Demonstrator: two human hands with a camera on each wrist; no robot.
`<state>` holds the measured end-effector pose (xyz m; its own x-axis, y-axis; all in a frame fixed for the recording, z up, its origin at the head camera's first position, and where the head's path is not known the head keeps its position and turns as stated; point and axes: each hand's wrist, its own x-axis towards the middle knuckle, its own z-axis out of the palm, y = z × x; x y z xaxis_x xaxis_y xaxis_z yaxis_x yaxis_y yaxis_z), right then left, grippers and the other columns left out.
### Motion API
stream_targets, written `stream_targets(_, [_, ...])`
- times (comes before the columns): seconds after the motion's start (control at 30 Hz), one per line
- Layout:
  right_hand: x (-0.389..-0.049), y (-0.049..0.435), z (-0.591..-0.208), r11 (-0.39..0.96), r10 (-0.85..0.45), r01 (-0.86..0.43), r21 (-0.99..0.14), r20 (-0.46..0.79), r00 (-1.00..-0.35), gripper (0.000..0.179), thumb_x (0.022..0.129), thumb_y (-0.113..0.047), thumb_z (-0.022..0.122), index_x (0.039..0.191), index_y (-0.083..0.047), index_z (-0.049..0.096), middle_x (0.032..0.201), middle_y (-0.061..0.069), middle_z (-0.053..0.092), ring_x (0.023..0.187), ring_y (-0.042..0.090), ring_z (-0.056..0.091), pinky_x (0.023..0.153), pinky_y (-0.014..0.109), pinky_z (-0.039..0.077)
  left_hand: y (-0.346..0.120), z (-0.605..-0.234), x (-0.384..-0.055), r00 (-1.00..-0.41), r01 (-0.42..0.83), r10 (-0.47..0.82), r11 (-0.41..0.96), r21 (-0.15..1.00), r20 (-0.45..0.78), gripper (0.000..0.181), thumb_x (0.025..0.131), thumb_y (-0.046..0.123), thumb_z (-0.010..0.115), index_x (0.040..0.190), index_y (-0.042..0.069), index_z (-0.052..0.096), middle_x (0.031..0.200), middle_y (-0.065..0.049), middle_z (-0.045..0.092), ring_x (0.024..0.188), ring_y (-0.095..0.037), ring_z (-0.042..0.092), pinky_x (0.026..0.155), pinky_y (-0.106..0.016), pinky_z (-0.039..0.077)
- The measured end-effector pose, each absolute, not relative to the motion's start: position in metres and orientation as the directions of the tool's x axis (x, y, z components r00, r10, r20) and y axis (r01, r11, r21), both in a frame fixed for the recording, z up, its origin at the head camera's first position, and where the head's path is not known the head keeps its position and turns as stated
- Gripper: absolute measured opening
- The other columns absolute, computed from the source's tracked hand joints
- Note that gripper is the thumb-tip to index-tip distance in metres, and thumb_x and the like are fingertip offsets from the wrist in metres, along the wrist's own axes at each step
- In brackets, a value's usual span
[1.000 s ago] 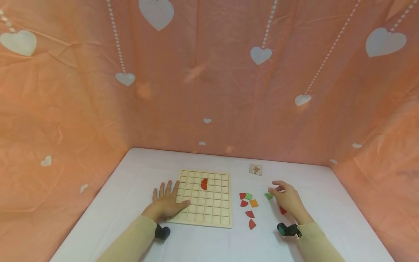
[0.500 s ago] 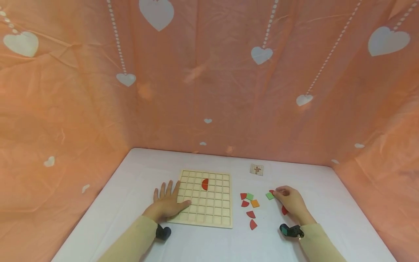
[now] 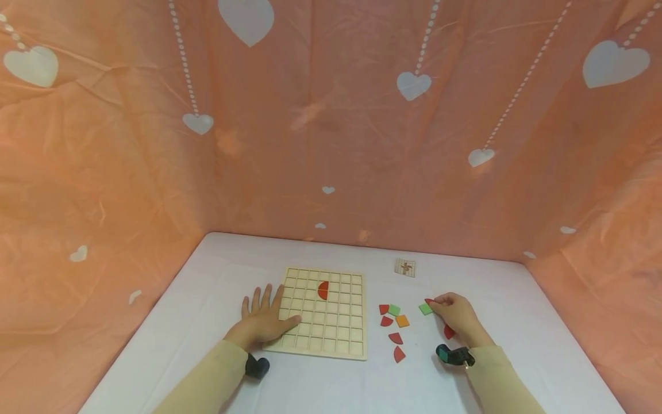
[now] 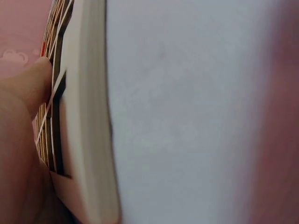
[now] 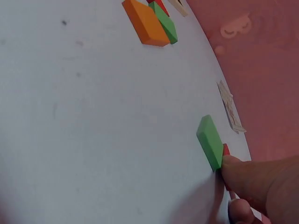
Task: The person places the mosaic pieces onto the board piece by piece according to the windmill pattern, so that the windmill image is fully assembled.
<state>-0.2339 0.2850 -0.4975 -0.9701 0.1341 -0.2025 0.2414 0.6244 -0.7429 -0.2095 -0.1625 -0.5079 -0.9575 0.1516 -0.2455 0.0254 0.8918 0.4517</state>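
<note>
In the head view, the left hand [image 3: 264, 323] is resting at the left side of a wooden grid board [image 3: 333, 319], its fingers spreading straight and its thumb lying over the squares. Two red quarter pieces [image 3: 323, 286] are sitting in the upper part of the grid, together making a half circle. Right of the board, the right hand [image 3: 457, 315] is pinching another red piece [image 3: 428, 301], which is lying just beside a green tile [image 3: 426, 309]. More loose red pieces [image 3: 399, 354] are lying between board and hand, near a second green tile [image 3: 394, 310] and an orange tile [image 3: 402, 321]. One further red piece [image 3: 449, 332] is showing under the right hand. A small card with a pinwheel pattern [image 3: 405, 267] is lying farther back.

In the left wrist view, the thumb is reaching over the board's edge; the other fingertips are not showing, and this hand appears to be bracing the board.

In the right wrist view, thumb and finger are closing on the red piece, low by the table; whether it is touching the green tile is hard to tell. Picking up seems the step in hand; the next move is probably calling for a firm pinch and a lift clear of that tile.
</note>
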Motion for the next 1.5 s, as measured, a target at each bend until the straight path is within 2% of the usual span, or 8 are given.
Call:
stream_targets(0.2, [-0.235,0.28,-0.493,0.632,0.16,0.279,-0.723,-0.23,-0.96,0.03,0.093,-0.02,0.065,0.108,0.005,0.058,0.091,0.015,0.053,0.082,0.026,0.048,0.059,0.029,0.042,-0.162,-0.506,-0.207,-0.958,0.026,0.153,0.887,0.461,-0.241,0.102,0.087,0.068,0.05,0.156,0.007,0.007,0.158,-0.025,-0.004,0.141,-0.047,-0.014,0.106,-0.064,-0.013])
stream_targets(0.4, [-0.233,0.276,-0.491,0.669,0.145,0.277,-0.69,-0.244,-0.959,0.028,0.095,-0.015,0.06,0.109,0.008,0.056,0.094,0.018,0.053,0.083,0.028,0.049,0.06,0.03,0.044,-0.162,-0.506,-0.207,-0.96,0.032,0.155,0.889,0.457,-0.235,0.101,0.088,0.067,0.05,0.156,0.006,0.007,0.158,-0.026,-0.003,0.141,-0.047,-0.013,0.106,-0.064,-0.014])
stream_targets(0.63, [-0.232,0.275,-0.494,0.735,0.096,0.233,-0.637,-0.242,-0.965,0.031,0.098,-0.013,0.054,0.114,0.012,0.05,0.089,0.017,0.052,0.067,0.023,0.05,0.054,0.03,0.043,-0.162,-0.507,-0.208,-0.958,0.028,0.155,0.888,0.459,-0.24,0.101,0.088,0.068,0.049,0.156,0.007,0.006,0.159,-0.024,-0.004,0.142,-0.046,-0.013,0.106,-0.062,-0.015])
stream_targets(0.7, [-0.232,0.276,-0.494,0.741,0.092,0.224,-0.633,-0.235,-0.968,0.029,0.098,-0.013,0.054,0.113,0.011,0.049,0.089,0.017,0.051,0.068,0.023,0.051,0.054,0.03,0.043,-0.163,-0.507,-0.208,-0.959,0.029,0.155,0.884,0.466,-0.235,0.101,0.088,0.068,0.05,0.156,0.006,0.007,0.158,-0.025,-0.003,0.142,-0.047,-0.012,0.106,-0.062,-0.015])
stream_targets(0.87, [-0.229,0.277,-0.493,0.748,0.1,0.202,-0.632,-0.193,-0.976,0.024,0.097,-0.014,0.056,0.108,0.006,0.047,0.096,0.019,0.052,0.085,0.029,0.05,0.063,0.032,0.044,-0.163,-0.505,-0.207,-0.96,0.028,0.155,0.881,0.472,-0.233,0.102,0.087,0.068,0.051,0.155,0.006,0.008,0.158,-0.026,-0.003,0.141,-0.048,-0.013,0.106,-0.064,-0.013])
stream_targets(1.13, [-0.228,0.27,-0.48,0.742,0.096,0.144,-0.655,-0.108,-0.989,0.022,0.097,-0.015,0.057,0.108,0.001,0.047,0.096,0.016,0.053,0.081,0.026,0.05,0.06,0.031,0.045,-0.164,-0.505,-0.206,-0.959,0.026,0.158,0.878,0.478,-0.237,0.103,0.087,0.069,0.051,0.156,0.006,0.007,0.158,-0.026,-0.004,0.141,-0.047,-0.014,0.106,-0.063,-0.016])
stream_targets(1.33, [-0.238,0.242,-0.468,0.744,0.048,0.05,-0.666,-0.022,-0.999,0.017,0.095,-0.015,0.061,0.102,-0.003,0.052,0.096,0.012,0.056,0.076,0.023,0.051,0.06,0.03,0.043,-0.164,-0.509,-0.207,-0.961,0.029,0.156,0.877,0.48,-0.228,0.105,0.086,0.074,0.046,0.155,0.006,0.008,0.158,-0.025,-0.004,0.142,-0.046,-0.015,0.105,-0.061,-0.02])
stream_targets(1.5, [-0.243,0.21,-0.466,0.729,0.004,0.001,-0.685,0.003,-1.0,0.014,0.095,-0.016,0.063,0.1,-0.007,0.053,0.096,0.009,0.057,0.076,0.021,0.051,0.06,0.028,0.045,-0.162,-0.504,-0.205,-0.961,0.028,0.156,0.875,0.483,-0.227,0.103,0.087,0.07,0.049,0.155,0.005,0.01,0.158,-0.026,-0.002,0.141,-0.047,-0.013,0.105,-0.062,-0.018])
